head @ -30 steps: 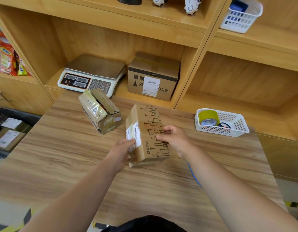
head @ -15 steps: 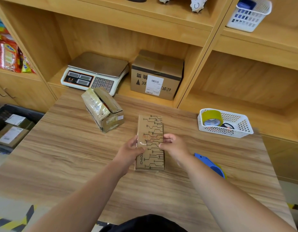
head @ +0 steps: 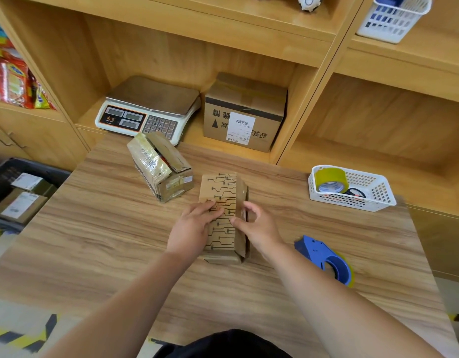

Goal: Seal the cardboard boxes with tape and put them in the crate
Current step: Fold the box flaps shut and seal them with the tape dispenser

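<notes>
Table (head: 107, 241): printed box (head: 223, 184), taped box (head: 158, 166), basket (head: 378, 202) (white), dispenser (head: 324, 254)

Shop packing counter: weighing scale (head: 148, 109), shelved snacks (head: 14, 81), labelled parcel (head: 245, 112).

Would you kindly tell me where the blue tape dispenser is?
Head view: the blue tape dispenser lies on the table, right of the right hand, nearer the person than the white basket.

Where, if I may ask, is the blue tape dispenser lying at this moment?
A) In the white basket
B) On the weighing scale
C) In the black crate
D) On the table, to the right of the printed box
D: the blue tape dispenser lies on the table, to the right of the printed box and apart from the white basket.
</notes>
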